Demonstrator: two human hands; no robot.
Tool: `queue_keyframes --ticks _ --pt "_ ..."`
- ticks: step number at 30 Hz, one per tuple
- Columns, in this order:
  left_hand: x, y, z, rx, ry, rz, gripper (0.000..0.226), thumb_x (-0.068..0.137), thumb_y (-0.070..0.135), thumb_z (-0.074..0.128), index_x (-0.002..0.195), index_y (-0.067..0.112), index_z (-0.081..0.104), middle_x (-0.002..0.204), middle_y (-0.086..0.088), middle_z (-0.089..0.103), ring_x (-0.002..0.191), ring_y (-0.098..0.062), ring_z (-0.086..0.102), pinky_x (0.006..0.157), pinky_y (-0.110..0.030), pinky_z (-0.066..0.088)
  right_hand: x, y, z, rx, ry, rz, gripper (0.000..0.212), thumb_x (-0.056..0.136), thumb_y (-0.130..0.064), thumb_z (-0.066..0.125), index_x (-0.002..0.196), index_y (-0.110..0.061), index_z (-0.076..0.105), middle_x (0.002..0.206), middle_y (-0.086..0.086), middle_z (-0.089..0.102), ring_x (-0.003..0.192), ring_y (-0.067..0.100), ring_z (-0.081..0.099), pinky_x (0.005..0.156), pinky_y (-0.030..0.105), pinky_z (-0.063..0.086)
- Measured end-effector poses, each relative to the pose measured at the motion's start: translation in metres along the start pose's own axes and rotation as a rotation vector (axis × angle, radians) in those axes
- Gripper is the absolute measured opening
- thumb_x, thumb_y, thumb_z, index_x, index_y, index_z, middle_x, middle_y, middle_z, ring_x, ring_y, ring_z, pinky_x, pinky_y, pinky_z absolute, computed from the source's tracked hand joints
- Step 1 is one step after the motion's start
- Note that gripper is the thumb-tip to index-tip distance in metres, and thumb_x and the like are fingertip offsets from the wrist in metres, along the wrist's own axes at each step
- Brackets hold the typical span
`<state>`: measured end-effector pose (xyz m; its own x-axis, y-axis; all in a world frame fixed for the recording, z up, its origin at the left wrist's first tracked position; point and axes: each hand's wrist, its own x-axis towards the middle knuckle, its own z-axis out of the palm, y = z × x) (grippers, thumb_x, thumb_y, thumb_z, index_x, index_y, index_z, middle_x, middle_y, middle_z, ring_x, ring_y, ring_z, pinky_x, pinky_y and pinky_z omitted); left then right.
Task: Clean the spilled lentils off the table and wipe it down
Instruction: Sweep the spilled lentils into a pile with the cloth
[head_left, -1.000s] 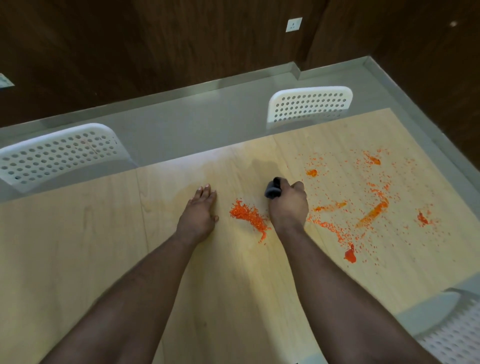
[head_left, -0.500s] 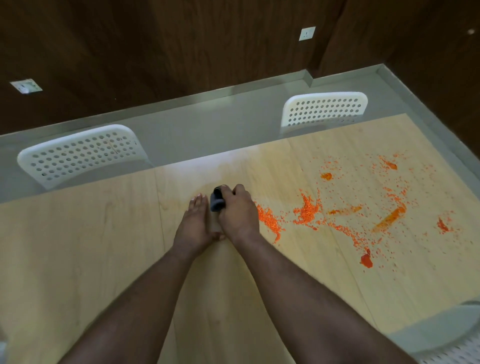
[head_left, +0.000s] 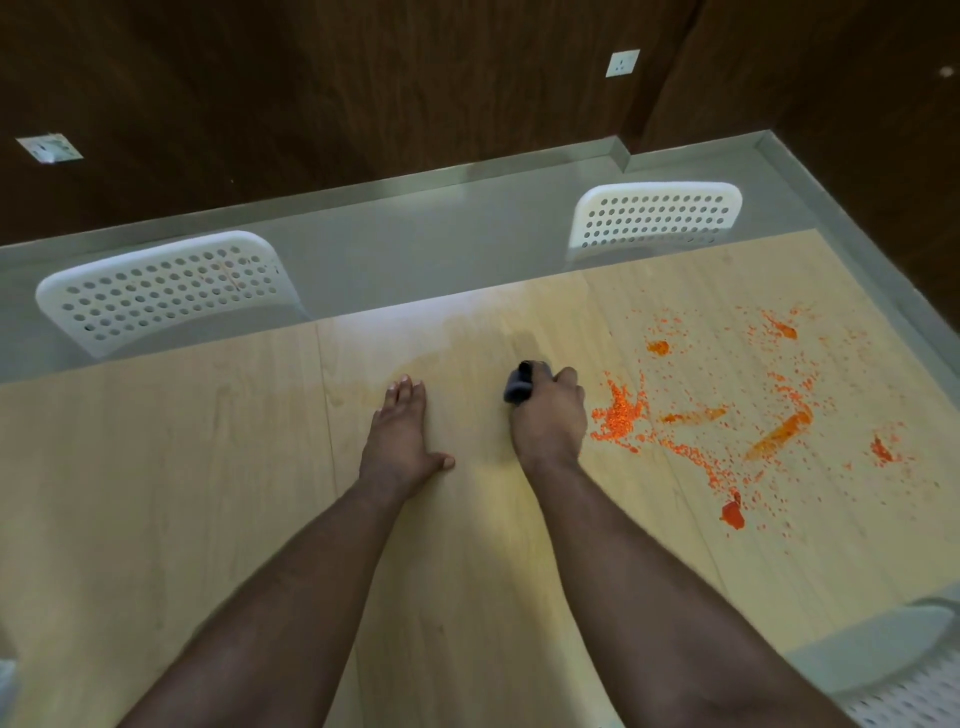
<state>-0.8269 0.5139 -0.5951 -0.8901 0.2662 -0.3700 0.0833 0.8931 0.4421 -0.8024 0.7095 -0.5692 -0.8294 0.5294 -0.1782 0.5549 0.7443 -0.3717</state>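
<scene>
Orange lentils (head_left: 621, 415) lie scattered over the right part of the light wooden table (head_left: 156, 493), with a denser heap just right of my right hand and smears further right. My right hand (head_left: 548, 415) grips a small dark grey cloth (head_left: 518, 387) bunched in its fist and presses it onto the table. My left hand (head_left: 400, 431) lies flat on the wood, fingers straight, a short way left of the right hand. A damp patch (head_left: 415, 358) darkens the wood beyond the hands.
Two white perforated chairs stand across the table, one at the back left (head_left: 161, 291) and one at the back right (head_left: 654, 218). Part of another white chair (head_left: 904, 691) shows at the lower right. Grey floor and dark wooden walls lie beyond.
My right hand with the cloth swept left until it was next to my left hand, then moved back right toward the lentil heap. The left hand stayed flat in place.
</scene>
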Motion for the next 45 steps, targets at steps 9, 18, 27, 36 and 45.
queue_keyframes --ticks 9,18,27,36,45 --pt "-0.011 0.01 0.011 -0.035 -0.046 0.143 0.101 0.095 0.028 0.074 0.17 0.021 0.007 0.177 0.002 0.0 0.163 -0.016 -0.003 0.131 -0.037 0.008 -0.057 -0.018 0.003 0.001 -0.039 -0.223 0.063 0.09 -0.015 0.061 0.15 -0.025 0.046 0.129 0.008 0.046 0.114 0.029 0.048 0.077 0.035 0.04" --pt "-0.016 0.019 0.015 0.014 -0.075 0.146 0.103 0.091 0.022 0.073 0.169 0.021 0.007 0.177 0.001 -0.004 0.163 -0.017 -0.005 0.131 -0.037 0.003 -0.05 0.032 0.003 -0.006 -0.069 -0.097 0.063 0.092 -0.021 0.061 0.154 -0.026 0.047 0.136 0.009 0.046 0.122 0.031 0.047 0.089 0.039 0.049" --pt "-0.024 0.045 0.036 0.001 -0.085 0.206 0.098 0.092 0.032 0.073 0.169 0.021 0.013 0.177 -0.001 -0.001 0.163 -0.019 -0.006 0.13 -0.038 0.001 -0.039 0.084 -0.025 0.0 -0.006 -0.118 0.064 0.091 -0.013 0.058 0.153 -0.028 0.05 0.131 0.009 0.048 0.118 0.033 0.051 0.089 0.042 0.054" --pt "-0.024 0.06 0.051 0.038 -0.076 0.24 0.099 0.092 0.038 0.074 0.169 0.023 0.014 0.177 0.0 -0.002 0.163 -0.019 -0.007 0.13 -0.036 0.0 -0.093 0.107 -0.017 -0.078 -0.133 -0.353 0.058 0.093 -0.027 0.06 0.151 -0.029 0.054 0.125 0.003 0.05 0.114 0.026 0.05 0.079 0.039 0.054" --pt "-0.023 0.092 0.057 0.043 -0.07 0.192 0.091 0.094 0.035 0.069 0.169 0.02 0.019 0.177 -0.002 0.0 0.163 -0.021 -0.004 0.131 -0.038 0.003 -0.024 0.161 -0.058 -0.069 -0.046 -0.221 0.051 0.097 -0.027 0.06 0.148 -0.027 0.059 0.122 0.007 0.054 0.115 0.03 0.052 0.083 0.037 0.052"
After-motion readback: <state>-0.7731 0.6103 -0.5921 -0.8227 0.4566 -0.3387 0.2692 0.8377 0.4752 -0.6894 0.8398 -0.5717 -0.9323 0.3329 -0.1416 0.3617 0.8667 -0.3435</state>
